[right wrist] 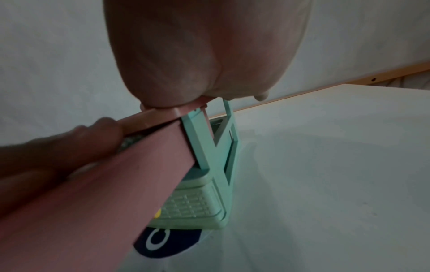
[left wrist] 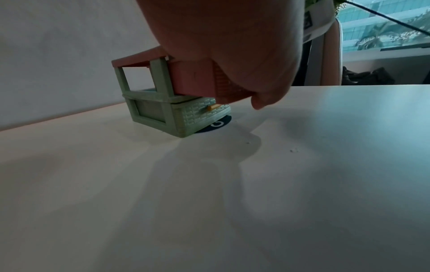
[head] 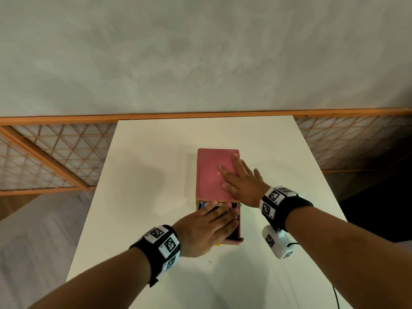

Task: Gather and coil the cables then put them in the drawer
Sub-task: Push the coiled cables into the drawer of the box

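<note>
A small drawer unit with a pink top (head: 209, 166) and a green frame (left wrist: 149, 110) stands mid-table. Its pink upper drawer (head: 234, 240) is pulled out toward me. Bits of cable (head: 205, 205) show in the drawer's back end. My left hand (head: 219, 216) lies flat over the open drawer with straight fingers on the cables, which it mostly hides. My right hand (head: 231, 172) rests flat on the pink top, fingers spread. The right wrist view shows the drawer's side (right wrist: 104, 184) and the left hand's fingers (right wrist: 69, 147) at its rim. The green lower drawer (left wrist: 200, 112) with a yellow knob (left wrist: 215, 107) is closed.
The unit stands on a white table (head: 145, 175) over a dark round sticker (right wrist: 163, 241). A grey wall and an orange rail (head: 200, 114) run behind the table's far edge. A white camera block (head: 277, 243) hangs under my right wrist.
</note>
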A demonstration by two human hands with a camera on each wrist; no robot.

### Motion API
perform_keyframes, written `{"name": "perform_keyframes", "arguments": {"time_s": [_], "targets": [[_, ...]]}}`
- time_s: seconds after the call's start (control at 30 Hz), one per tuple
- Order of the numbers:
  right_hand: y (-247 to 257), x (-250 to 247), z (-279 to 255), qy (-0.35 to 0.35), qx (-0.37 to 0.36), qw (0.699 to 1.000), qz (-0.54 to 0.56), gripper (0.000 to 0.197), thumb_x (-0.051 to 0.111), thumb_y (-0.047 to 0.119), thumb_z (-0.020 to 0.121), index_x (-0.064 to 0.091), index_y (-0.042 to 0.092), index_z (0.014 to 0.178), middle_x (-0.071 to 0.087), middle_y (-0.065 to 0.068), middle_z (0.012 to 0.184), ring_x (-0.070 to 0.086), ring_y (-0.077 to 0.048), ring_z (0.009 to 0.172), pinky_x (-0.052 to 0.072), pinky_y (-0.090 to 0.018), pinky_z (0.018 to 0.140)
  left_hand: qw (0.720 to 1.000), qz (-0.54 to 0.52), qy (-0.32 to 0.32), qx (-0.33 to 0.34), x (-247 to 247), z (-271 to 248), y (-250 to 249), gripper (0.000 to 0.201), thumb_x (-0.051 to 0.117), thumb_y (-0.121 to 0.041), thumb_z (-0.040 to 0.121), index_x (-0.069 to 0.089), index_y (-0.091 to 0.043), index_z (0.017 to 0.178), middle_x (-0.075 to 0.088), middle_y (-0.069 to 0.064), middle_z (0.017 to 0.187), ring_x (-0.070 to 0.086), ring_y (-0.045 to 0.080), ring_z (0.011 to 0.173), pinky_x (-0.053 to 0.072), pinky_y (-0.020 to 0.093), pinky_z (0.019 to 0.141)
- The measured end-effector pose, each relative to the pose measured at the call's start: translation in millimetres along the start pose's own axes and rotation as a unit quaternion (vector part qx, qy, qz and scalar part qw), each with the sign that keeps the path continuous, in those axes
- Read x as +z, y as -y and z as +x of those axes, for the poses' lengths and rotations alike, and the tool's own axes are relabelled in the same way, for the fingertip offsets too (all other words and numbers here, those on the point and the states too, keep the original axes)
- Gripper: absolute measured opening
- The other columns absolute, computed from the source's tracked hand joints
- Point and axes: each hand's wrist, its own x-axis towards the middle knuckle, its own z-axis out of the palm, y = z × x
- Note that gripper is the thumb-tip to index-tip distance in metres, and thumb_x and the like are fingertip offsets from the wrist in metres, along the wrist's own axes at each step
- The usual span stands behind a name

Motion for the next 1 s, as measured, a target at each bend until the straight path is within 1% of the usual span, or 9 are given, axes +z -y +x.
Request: {"name": "perform_keyframes", "arguments": {"time_s": [0.17, 0.33, 0.43, 0.5, 0.57, 0.7, 0.8, 0.9, 1.0], "targets": [[-0.1, -0.6, -1.1, 0.004, 0.009, 1.0, -0.012, 0.058, 0.018, 0.064, 0.095, -0.002, 0.052, 0.148, -0.029, -0.001, 0.16, -0.017, -0.03, 0.149, -0.001, -0.066, 0.115, 0.999, -0.029, 0.012, 0.003, -5.1, 0.3, -0.1, 0.063, 0.05, -0.013, 0.084, 0.039, -0.004, 0.145, 0.043, 0.019, 0.152, 0.039, 0.037, 0.141, 0.036, 0.052, 0.112], [0.8, -0.5, -1.0, 0.001, 0.007, 1.0, -0.024, 0.058, 0.016, 0.063, 0.096, -0.004, 0.05, 0.148, -0.028, -0.004, 0.16, -0.015, -0.03, 0.149, -0.002, -0.065, 0.115, 1.0, -0.015, 0.004, -0.012, -6.6, 5.3, 3.7, 0.057, 0.046, -0.013, 0.086, 0.043, -0.005, 0.142, 0.046, 0.018, 0.151, 0.043, 0.034, 0.14, 0.042, 0.053, 0.103], [1.0, 0.1, -2.5, 0.001, 0.009, 1.0, -0.029, 0.057, 0.018, 0.061, 0.097, -0.003, 0.05, 0.149, -0.028, -0.003, 0.16, -0.016, -0.03, 0.15, -0.002, -0.065, 0.115, 0.998, 0.037, -0.019, -0.036, -2.0, 4.4, 1.8, 0.055, 0.049, -0.021, 0.089, 0.044, -0.013, 0.143, 0.046, 0.008, 0.154, 0.041, 0.025, 0.142, 0.032, 0.069, 0.105], [2.3, 0.4, -3.1, -0.001, 0.01, 0.999, -0.033, 0.057, 0.019, 0.059, 0.098, -0.003, 0.049, 0.149, -0.029, -0.003, 0.16, -0.016, -0.029, 0.149, -0.002, -0.065, 0.115, 0.996, 0.055, -0.041, -0.056, -1.2, 2.8, 2.6, 0.057, 0.052, -0.026, 0.089, 0.044, -0.019, 0.144, 0.045, 0.001, 0.155, 0.038, 0.028, 0.145, 0.028, 0.075, 0.103], [2.2, 0.8, -2.7, -0.006, 0.011, 0.999, -0.042, 0.056, 0.02, 0.056, 0.099, -0.004, 0.049, 0.149, -0.029, -0.004, 0.16, -0.017, -0.029, 0.149, -0.001, -0.065, 0.115, 0.994, 0.052, -0.042, -0.081, -3.0, 4.5, 4.6, 0.062, 0.052, -0.032, 0.086, 0.041, -0.023, 0.147, 0.043, 0.0, 0.156, 0.034, 0.034, 0.146, 0.031, 0.075, 0.102], [0.0, 2.7, -0.9, -0.019, -0.001, 0.997, -0.074, 0.057, 0.021, 0.051, 0.1, -0.007, 0.047, 0.15, -0.027, -0.008, 0.16, -0.015, -0.032, 0.149, 0.0, -0.062, 0.116, 0.986, -0.03, 0.008, -0.165, -5.4, 7.4, 7.5, 0.093, 0.067, -0.053, 0.074, 0.031, -0.018, 0.152, 0.028, 0.017, 0.162, 0.028, 0.041, 0.147, 0.03, 0.067, 0.11], [-1.0, 5.1, -0.6, -0.04, -0.016, 0.995, -0.089, 0.057, 0.019, 0.053, 0.1, -0.003, 0.043, 0.152, -0.022, -0.011, 0.161, -0.01, -0.035, 0.15, 0.004, -0.058, 0.117, 0.982, -0.064, 0.009, -0.179, -2.9, 4.0, 8.5, 0.107, 0.053, -0.07, 0.07, 0.026, -0.007, 0.153, 0.029, 0.02, 0.16, 0.027, 0.037, 0.148, 0.025, 0.059, 0.117], [-0.9, 5.6, 0.6, -0.045, -0.019, 0.996, -0.076, 0.058, 0.021, 0.054, 0.1, 0.001, 0.042, 0.152, -0.019, -0.013, 0.162, -0.007, -0.037, 0.15, 0.006, -0.056, 0.118, 0.973, -0.112, -0.032, -0.198, -3.0, 4.7, 13.6, 0.093, 0.06, -0.065, 0.074, 0.044, -0.005, 0.143, 0.047, 0.019, 0.148, 0.041, 0.037, 0.14, 0.034, 0.053, 0.114], [-0.5, 6.6, 1.4, -0.049, -0.017, 0.996, -0.069, 0.058, 0.022, 0.054, 0.1, 0.003, 0.042, 0.152, -0.017, -0.013, 0.162, -0.006, -0.036, 0.15, 0.007, -0.056, 0.118, 0.958, -0.134, -0.107, -0.231, -5.5, 15.1, 17.3, 0.055, 0.069, -0.042, 0.074, 0.062, -0.012, 0.12, 0.061, 0.008, 0.121, 0.058, 0.031, 0.111, 0.046, 0.044, 0.095]]}}
